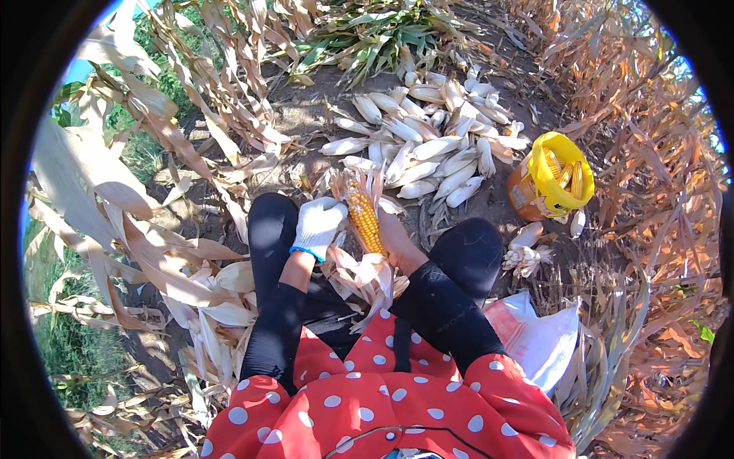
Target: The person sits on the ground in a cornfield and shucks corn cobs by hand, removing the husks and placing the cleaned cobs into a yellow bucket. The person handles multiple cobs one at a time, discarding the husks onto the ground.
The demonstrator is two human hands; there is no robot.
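Observation:
Between my hands is an ear of corn [363, 221] with its yellow kernels bared along most of its length. Dry husk leaves [367, 275] hang from its lower end, and more husk stands around its tip. My right hand [395, 238], bare, grips the ear and husk from the right; its fingers are partly hidden. My left hand [319, 225], in a white knit glove with a blue cuff, is at the ear's left side, against the husk. Its fingertips are hidden, so what they hold is unclear. Ahead lies a heap of ears in pale husks [436, 146].
To the right stands a yellow bucket [555, 201] with several husked ears [565, 172] inside. Near it lies a husk bunch [524, 255]. A white woven sack [550, 338] is by my right side. Dry cornstalks [166, 132] rise on both sides; stripped husks [215, 333] lie left.

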